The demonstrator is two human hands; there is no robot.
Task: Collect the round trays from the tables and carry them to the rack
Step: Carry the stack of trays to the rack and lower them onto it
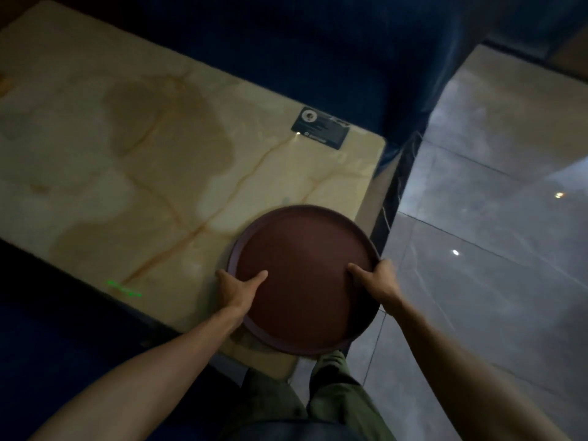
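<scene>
A round dark brown tray lies at the near right corner of a cream marble table, its near edge reaching past the table's edge. My left hand grips the tray's left rim, thumb laid on the inside. On the right rim, my right hand holds the same way, thumb on top and fingers under the edge. The tray carries nothing.
A dark card lies flat near the table's far right corner. Dark blue seating runs behind the table and another blue seat sits at the near left. Glossy grey floor tiles stretch to the right.
</scene>
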